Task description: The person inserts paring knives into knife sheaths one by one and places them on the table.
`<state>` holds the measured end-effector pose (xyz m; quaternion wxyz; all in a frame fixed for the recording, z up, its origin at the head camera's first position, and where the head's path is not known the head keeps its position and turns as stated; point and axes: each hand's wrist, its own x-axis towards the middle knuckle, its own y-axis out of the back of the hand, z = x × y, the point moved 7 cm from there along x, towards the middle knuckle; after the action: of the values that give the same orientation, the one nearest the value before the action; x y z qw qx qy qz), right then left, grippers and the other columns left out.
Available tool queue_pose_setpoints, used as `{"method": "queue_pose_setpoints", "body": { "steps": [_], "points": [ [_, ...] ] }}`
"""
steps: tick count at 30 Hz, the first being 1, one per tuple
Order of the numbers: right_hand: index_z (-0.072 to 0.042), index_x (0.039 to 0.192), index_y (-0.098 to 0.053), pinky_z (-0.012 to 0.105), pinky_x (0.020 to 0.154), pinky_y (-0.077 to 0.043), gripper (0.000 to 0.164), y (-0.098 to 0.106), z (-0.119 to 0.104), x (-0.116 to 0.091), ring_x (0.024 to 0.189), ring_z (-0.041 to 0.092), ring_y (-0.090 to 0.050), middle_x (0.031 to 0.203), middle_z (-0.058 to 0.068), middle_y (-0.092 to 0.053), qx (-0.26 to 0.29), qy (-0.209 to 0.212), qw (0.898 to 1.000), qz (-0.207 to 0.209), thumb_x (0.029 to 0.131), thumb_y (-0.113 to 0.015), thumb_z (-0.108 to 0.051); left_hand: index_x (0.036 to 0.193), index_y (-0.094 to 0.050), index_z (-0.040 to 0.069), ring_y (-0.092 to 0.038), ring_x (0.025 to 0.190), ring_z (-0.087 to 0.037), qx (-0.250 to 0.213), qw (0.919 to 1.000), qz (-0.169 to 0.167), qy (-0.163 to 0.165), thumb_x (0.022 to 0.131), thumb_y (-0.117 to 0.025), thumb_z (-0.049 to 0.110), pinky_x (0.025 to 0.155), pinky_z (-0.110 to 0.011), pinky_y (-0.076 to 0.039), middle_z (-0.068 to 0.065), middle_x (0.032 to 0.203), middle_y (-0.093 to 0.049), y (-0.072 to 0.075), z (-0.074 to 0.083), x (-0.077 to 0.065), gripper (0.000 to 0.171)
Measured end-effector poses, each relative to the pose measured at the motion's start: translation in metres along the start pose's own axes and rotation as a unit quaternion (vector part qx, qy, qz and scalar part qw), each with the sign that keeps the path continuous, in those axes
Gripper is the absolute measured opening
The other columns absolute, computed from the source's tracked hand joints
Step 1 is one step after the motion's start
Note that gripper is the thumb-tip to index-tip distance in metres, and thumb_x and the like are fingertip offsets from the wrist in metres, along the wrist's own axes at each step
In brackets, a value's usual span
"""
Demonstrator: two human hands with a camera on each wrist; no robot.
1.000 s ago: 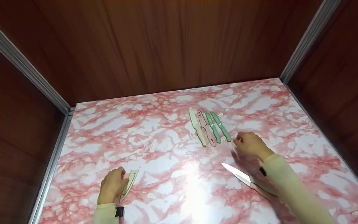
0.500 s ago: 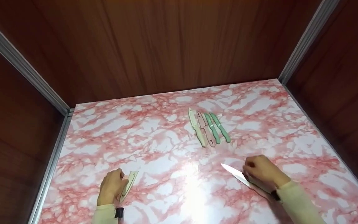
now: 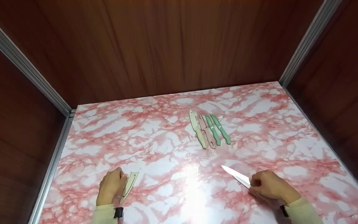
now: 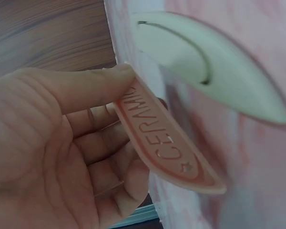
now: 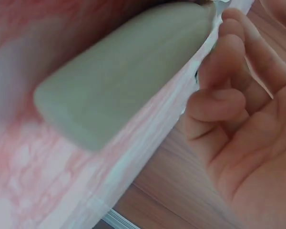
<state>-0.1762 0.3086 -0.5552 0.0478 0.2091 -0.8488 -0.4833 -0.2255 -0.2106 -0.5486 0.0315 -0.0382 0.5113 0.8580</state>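
Note:
In the head view, my left hand is at the lower left. The left wrist view shows its thumb and fingers pinching a pink blade sheath embossed "CERAMIC". Just beyond lies a cream blade sheath, flat on the table. At the lower right, my right hand covers the handle end of a knife, thumb and index at the blade's base. Its pale blade points up and left. In the right wrist view, the knife's cream handle shows, curled fingers right at its neck; the thumb tip is out of frame.
A row of knives lies on the pink-and-white marbled table: a cream knife, a pink knife and two green knives. Dark wood panels with metal edge strips stand behind and at both sides.
My right hand has come down from beside the green knives to the handle of the knife at lower right, where a cream and a pink handle showed earlier. My left hand has hardly moved.

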Motion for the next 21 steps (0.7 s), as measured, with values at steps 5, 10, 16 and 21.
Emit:
{"method": "queue_pose_setpoints", "body": {
  "steps": [5,10,16,21],
  "points": [
    [-0.021,0.072,-0.064,0.023,0.053,-0.037,0.015,-0.002,-0.002,-0.002,0.057,0.002,-0.042,0.063,-0.015,-0.05,-0.003,0.007,0.999,-0.031,0.077,-0.078,-0.021,0.085,-0.052,0.008,-0.05,0.059,-0.021,0.006,0.9999,0.002,-0.012,0.094,-0.057,0.016,0.053,-0.038,-0.04,-0.004,0.067,-0.051,0.006,0.006,0.001,0.013],
    [-0.018,0.072,-0.067,0.023,0.05,-0.037,0.012,-0.005,-0.007,-0.002,0.056,0.002,-0.041,0.062,-0.014,-0.051,0.008,0.018,0.999,-0.042,0.076,-0.078,-0.015,0.091,-0.052,0.007,-0.048,0.057,-0.02,0.002,0.9994,0.023,-0.026,0.095,-0.055,0.017,0.052,-0.037,-0.039,-0.003,0.066,-0.049,0.01,0.012,0.003,0.011],
    [-0.014,0.069,-0.066,0.023,0.05,-0.036,0.014,-0.008,-0.013,-0.001,0.056,0.002,-0.04,0.061,-0.014,-0.049,-0.009,0.032,0.999,-0.032,0.071,-0.078,-0.007,0.09,-0.051,0.01,-0.046,0.056,-0.018,-0.012,0.9977,0.05,-0.045,0.096,-0.054,0.019,0.053,-0.035,-0.037,-0.001,0.065,-0.048,0.012,0.023,0.007,0.011],
    [-0.014,0.068,-0.063,0.024,0.05,-0.036,0.017,-0.008,-0.016,0.001,0.056,0.003,-0.04,0.062,-0.012,-0.048,-0.024,0.033,0.999,-0.024,0.07,-0.078,-0.006,0.088,-0.051,0.011,-0.043,0.053,-0.017,-0.017,0.9972,0.055,-0.047,0.095,-0.054,0.019,0.049,-0.034,-0.035,0.0,0.06,-0.044,0.011,0.028,0.008,0.012]
  ]
}}
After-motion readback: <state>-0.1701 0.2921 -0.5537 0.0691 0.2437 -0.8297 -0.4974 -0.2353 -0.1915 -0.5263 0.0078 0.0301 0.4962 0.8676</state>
